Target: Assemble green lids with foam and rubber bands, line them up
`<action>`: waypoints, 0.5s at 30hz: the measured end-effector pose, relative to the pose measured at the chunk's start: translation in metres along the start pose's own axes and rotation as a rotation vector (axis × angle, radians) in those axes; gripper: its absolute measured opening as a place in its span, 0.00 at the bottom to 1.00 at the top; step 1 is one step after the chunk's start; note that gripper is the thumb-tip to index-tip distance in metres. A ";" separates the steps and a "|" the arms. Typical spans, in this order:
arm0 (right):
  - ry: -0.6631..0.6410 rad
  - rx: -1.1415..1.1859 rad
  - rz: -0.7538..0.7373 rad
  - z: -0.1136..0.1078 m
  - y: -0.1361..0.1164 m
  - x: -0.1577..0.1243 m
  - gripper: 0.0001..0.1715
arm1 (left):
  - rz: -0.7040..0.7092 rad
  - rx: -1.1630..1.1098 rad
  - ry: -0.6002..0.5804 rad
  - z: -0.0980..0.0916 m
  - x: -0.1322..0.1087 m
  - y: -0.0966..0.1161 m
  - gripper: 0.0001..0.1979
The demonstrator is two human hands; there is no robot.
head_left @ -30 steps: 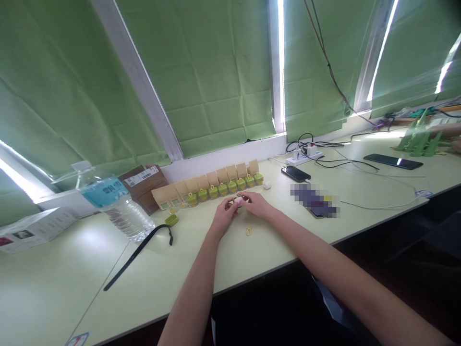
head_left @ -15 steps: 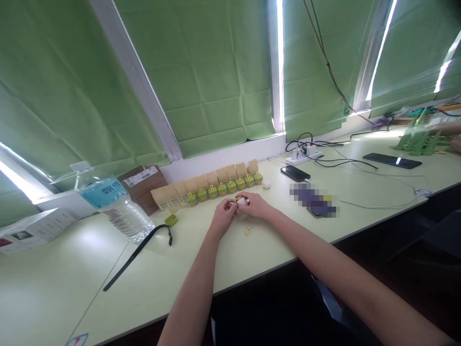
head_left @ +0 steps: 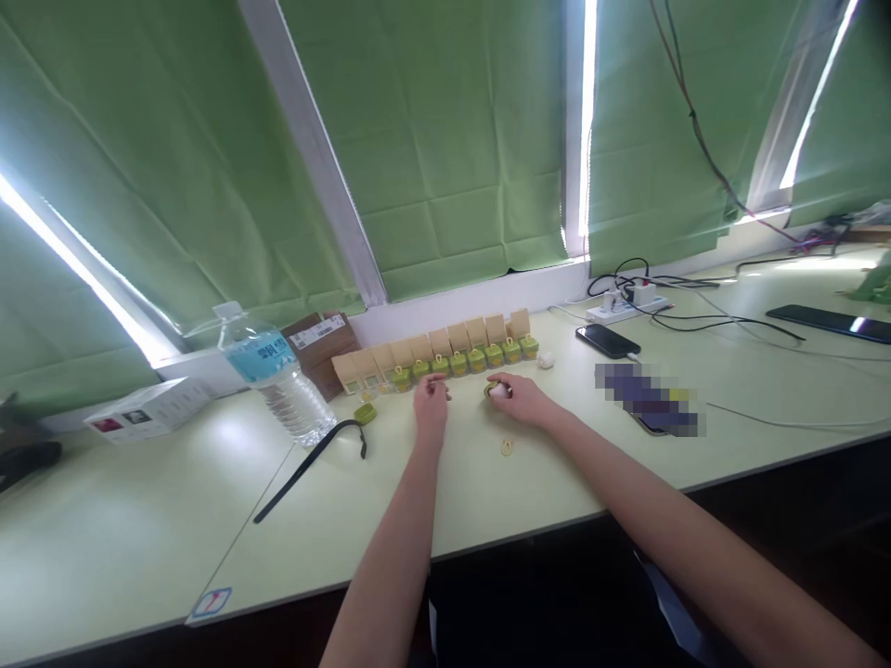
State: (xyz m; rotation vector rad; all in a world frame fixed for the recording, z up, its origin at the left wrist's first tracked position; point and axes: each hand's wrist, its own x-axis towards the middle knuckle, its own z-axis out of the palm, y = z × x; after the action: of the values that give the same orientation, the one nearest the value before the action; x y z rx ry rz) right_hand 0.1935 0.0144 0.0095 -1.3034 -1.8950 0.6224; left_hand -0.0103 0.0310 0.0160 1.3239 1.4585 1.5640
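My right hand (head_left: 523,399) is closed around a small round piece (head_left: 498,391), pale pinkish white with a dark green edge; its exact kind cannot be made out. To its left, my left hand (head_left: 432,401) hovers over the table with thumb and fingertips apart, and nothing shows between them. A small cream-yellow loop (head_left: 507,448) lies on the table below my right hand. Behind both hands stands a row of small clear containers with green lids (head_left: 458,363), each in front of a brown paper card (head_left: 438,342). A loose green lid (head_left: 365,414) rests left of my left hand.
At left are a large water bottle (head_left: 289,390), a black strap (head_left: 310,470), a white box (head_left: 149,408) and a brown carton (head_left: 318,351). A small white lump (head_left: 546,360) ends the row. Rightward lie phones (head_left: 607,340), a power strip (head_left: 630,309) and cables.
My hands have parted: the left has let go of the round piece and moved left, while the right keeps it. The camera view has swung a little to the left.
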 end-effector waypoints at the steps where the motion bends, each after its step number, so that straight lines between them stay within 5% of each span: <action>1: -0.010 0.003 0.004 0.001 0.000 0.000 0.27 | -0.014 0.011 0.075 -0.008 0.007 -0.001 0.13; 6: -0.035 0.026 0.009 0.001 -0.002 0.000 0.26 | -0.109 0.159 0.199 -0.053 0.042 -0.002 0.18; 15: -0.037 0.039 0.014 -0.003 -0.008 -0.002 0.25 | -0.194 0.832 -0.098 -0.103 0.105 0.003 0.23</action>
State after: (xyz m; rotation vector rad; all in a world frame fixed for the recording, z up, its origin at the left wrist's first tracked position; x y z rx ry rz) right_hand 0.1918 0.0097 0.0169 -1.2894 -1.8959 0.6922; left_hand -0.1383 0.0911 0.0564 1.5880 2.2066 0.7502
